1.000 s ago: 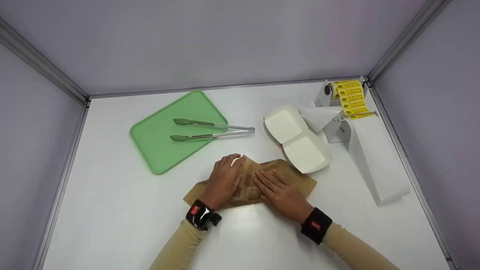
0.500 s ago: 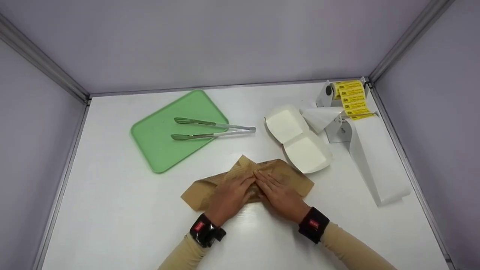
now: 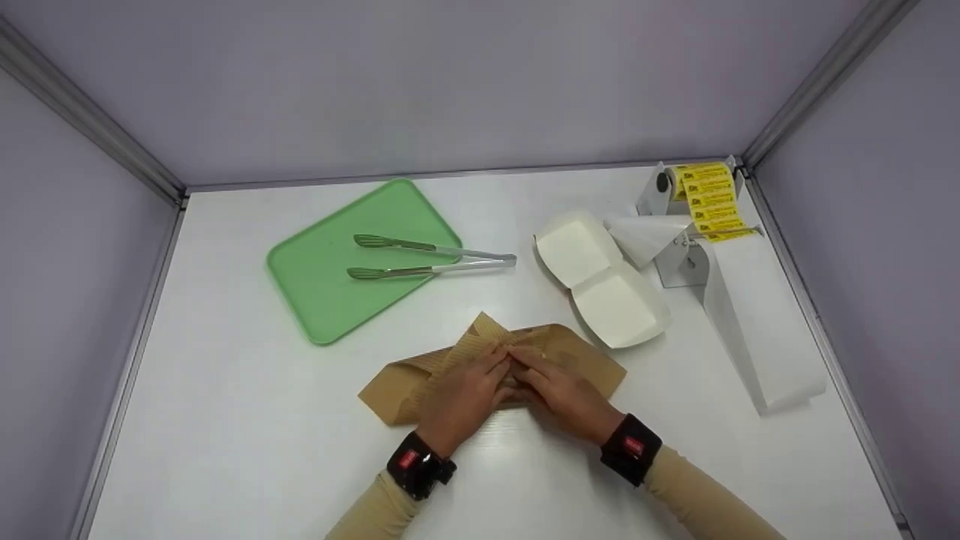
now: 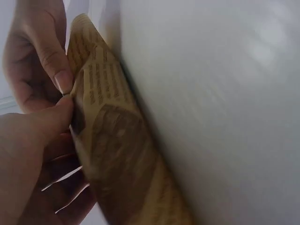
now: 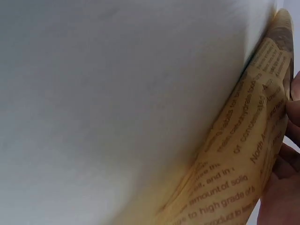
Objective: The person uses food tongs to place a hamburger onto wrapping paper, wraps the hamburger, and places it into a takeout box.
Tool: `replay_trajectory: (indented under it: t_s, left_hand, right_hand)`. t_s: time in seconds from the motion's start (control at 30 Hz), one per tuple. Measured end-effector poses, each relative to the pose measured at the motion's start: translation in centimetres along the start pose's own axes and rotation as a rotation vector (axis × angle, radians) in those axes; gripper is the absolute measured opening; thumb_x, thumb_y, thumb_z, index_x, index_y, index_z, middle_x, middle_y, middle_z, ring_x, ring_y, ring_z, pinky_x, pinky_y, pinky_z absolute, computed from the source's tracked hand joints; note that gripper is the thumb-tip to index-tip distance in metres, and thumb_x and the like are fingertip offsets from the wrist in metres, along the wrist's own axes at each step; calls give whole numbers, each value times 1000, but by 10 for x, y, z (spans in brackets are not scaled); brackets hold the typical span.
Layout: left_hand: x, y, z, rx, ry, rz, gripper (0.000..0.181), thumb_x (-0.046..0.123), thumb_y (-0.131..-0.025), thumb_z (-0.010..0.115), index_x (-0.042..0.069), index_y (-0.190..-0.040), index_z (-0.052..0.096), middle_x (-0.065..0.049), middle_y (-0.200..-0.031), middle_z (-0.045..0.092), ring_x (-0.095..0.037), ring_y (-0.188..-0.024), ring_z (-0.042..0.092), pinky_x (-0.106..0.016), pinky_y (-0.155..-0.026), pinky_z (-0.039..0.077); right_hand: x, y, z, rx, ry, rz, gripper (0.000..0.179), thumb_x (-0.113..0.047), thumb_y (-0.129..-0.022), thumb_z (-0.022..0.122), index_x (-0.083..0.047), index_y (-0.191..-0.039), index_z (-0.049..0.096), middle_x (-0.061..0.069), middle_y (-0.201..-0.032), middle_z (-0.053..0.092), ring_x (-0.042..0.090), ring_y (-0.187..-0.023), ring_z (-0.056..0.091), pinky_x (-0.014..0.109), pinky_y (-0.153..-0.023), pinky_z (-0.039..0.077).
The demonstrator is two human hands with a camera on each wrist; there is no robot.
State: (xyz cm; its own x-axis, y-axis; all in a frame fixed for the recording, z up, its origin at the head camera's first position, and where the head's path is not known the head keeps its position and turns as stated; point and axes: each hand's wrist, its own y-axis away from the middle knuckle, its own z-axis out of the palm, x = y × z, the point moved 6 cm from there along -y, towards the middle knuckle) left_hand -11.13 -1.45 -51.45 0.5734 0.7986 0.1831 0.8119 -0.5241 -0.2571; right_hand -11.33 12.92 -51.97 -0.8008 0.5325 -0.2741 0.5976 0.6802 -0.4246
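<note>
Brown printed wrapping paper [image 3: 585, 356] lies folded over itself on the white table, its pointed ends spread left and right. Whatever it may enclose is hidden. My left hand [image 3: 461, 397] and right hand [image 3: 566, 394] meet at its middle, fingertips almost together. In the left wrist view the thumbs of the left hand [image 4: 28, 145] and right hand [image 4: 37, 56] come together at the near fold of the paper [image 4: 122, 140], pinching it. The right wrist view has the printed paper [image 5: 253, 126] close up, with part of a hand [image 5: 279, 201] behind its edge.
Metal tongs [image 3: 472, 264] lie partly across a green tray [image 3: 315, 307] at the back left. An opened white food box [image 3: 619, 304] stands right of the paper. Farther right, a dispenser [image 3: 679, 266] carries yellow labels [image 3: 711, 199] and a long white backing strip [image 3: 772, 330].
My left hand has left the paper's upper left flap and moved right and nearer to me, beside the right hand. The right hand's fingers have drawn in at the middle fold.
</note>
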Motion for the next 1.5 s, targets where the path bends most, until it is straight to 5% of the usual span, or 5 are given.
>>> replay_trajectory:
  t_s: [0.37,0.67,0.93,1.27,1.5]
  left_hand:
    - [3,-6,5,-28,-8,22,51,44,-93,64,20,-138,62,-7,-138,62,-20,-116,68,-29,-92,59]
    - [3,-4,3,-37,16,18,50,38,-92,68,17,-137,65,-12,-140,62,-23,-123,65,-31,-99,57]
    - [5,1,3,-65,10,30,49,37,-93,69,19,-138,64,-9,-141,61,-23,-128,62,-29,-102,55]
    - [5,3,7,-73,27,19,49,40,-94,66,21,-139,64,-8,-141,61,-22,-130,60,-31,-105,53]
    - [4,3,5,-53,5,23,49,40,-92,68,21,-137,65,-7,-139,63,-21,-127,62,-29,-101,55]
  right_hand:
    - [41,33,-46,177,-8,241,19,-4,-88,76,-5,-107,71,7,-104,74,22,-100,70,37,-86,59]
    - [74,71,-54,62,54,523,14,-6,-87,78,-6,-99,71,6,-94,72,19,-86,69,36,-69,58]
    - [80,81,-41,35,85,522,28,-9,-82,82,-1,-106,70,10,-104,65,25,-99,62,39,-78,58]
    - [90,83,-25,-139,-198,834,39,-20,-92,74,1,-121,61,12,-94,66,22,-82,60,39,-73,51]
    - [96,93,-29,-149,-371,918,22,-21,-92,74,-6,-83,62,-2,-69,54,10,-65,49,22,-58,39]
